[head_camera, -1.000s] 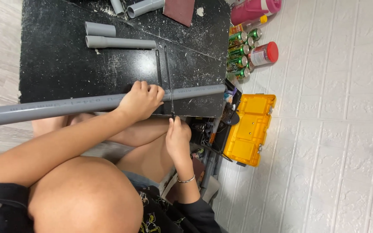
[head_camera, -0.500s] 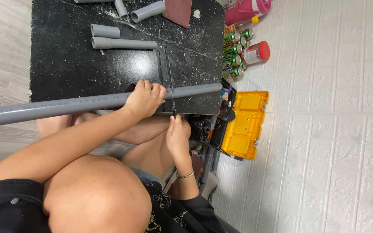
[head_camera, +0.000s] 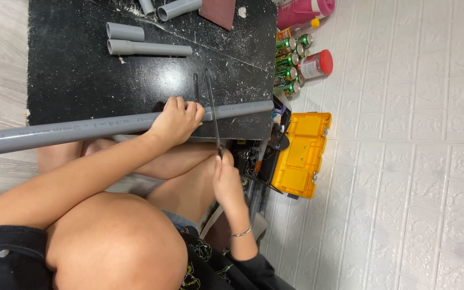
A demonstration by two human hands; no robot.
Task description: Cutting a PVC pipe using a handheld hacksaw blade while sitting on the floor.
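Observation:
A long grey plastic pipe (head_camera: 71, 130) lies across the near edge of a black board (head_camera: 81, 86) dusted with white shavings. My left hand (head_camera: 176, 120) grips the pipe from above and presses it onto the board. Just right of that hand, a thin hacksaw (head_camera: 213, 113) crosses the pipe, its blade running away from me. My right hand (head_camera: 226, 180) is closed around the saw's handle below the board's edge, with a bracelet on the wrist. My bare knees are under the pipe.
Short grey pipe pieces (head_camera: 146, 48) and a fitting (head_camera: 178, 8) lie at the board's far side beside a brown sanding sheet (head_camera: 218, 11). To the right stand green cans (head_camera: 288, 59), a red-lidded jar (head_camera: 318, 63), a pink bottle (head_camera: 304, 9) and an open yellow toolbox (head_camera: 302, 153) by white brick-pattern panels.
Both hands keep their grips on the pipe and the saw. The saw and my right hand have shifted only slightly along the cut line; the camera view has drifted a little.

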